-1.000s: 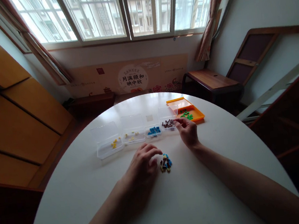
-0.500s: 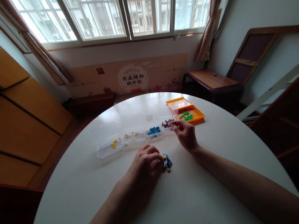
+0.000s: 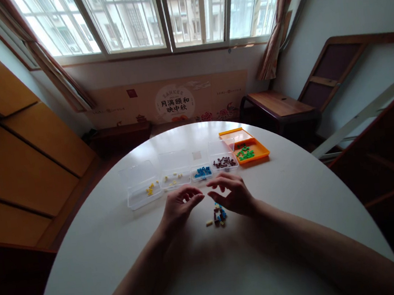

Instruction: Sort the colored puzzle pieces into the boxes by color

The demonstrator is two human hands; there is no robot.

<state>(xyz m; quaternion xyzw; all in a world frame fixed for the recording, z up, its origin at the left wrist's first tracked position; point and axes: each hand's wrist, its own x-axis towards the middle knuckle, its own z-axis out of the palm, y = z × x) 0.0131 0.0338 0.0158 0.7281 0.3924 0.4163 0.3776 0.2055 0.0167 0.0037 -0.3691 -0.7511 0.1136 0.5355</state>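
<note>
Two hands over mixed bead pile (image 3: pixel 219 215): right hand (image 3: pixel 232 195) fingers spread, empty; left hand (image 3: pixel 179 206) fingers curled together, possibly pinching a bead, can't tell.

Daylight enters from the window (image 3: pixel 162 13) at the top of the frame, which is overexposed and washed out, leaving the room's sides dim. The white table (image 3: pixel 290 203) carries a soft glare patch at its far edge and grows shadowed toward the near edge, where both forearms read dark. Wide-angle distortion bends the window frame and walls at the edges; small items appear soft.
</note>
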